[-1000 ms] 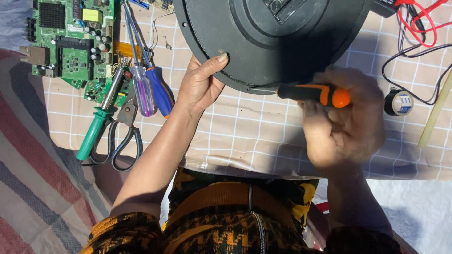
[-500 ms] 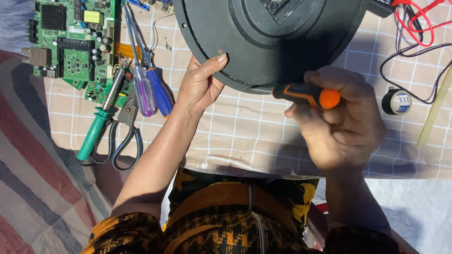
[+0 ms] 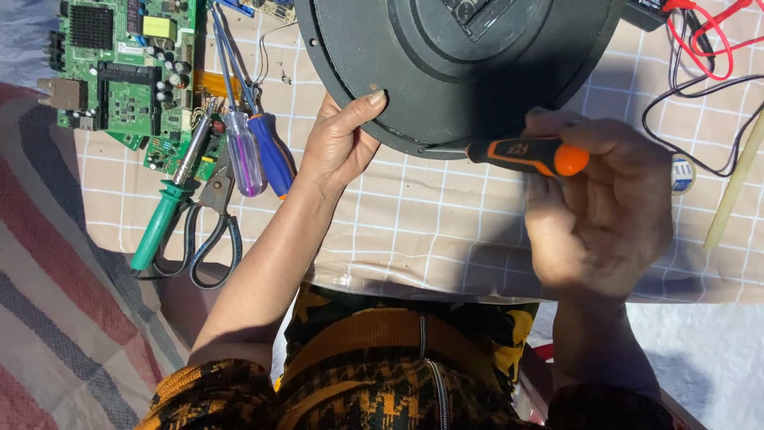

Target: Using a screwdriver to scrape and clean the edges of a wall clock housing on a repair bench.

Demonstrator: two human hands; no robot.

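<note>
**Hands at the rim of a dark round housing**

The tabletop (image 3: 446, 239), covered in a beige cloth with a white grid, fills most of the head view. Its largest load is a big dark grey round housing (image 3: 414, 72), lying flat at the top centre, its upper part cut off by the frame edge.

To the left lies a green circuit board (image 3: 119, 72), studded with small components and partly overhanging the cloth's edge.

The right hand (image 3: 605, 215) sits just below the housing's lower right rim; its grip is pressed together around a screwdriver with a black and orange handle (image 3: 529, 155), held about level, the shaft pointing left and meeting the housing's lower edge. The left hand (image 3: 338, 143) rests against the lower left rim, thumb laid on top of the housing, fingers mostly hidden beneath it, so the grip pinches the rim.

Between the left hand and the circuit board lie several tools close together: a green-handled tool (image 3: 163, 223) with a metal shaft, a pair of black-handled scissors (image 3: 211, 231), a blue-handled screwdriver (image 3: 270, 155) and a clear purple-handled screwdriver (image 3: 245, 163), the last two touching side by side.

At the upper right, red and black wires (image 3: 700, 48) loop over the cloth.
</note>
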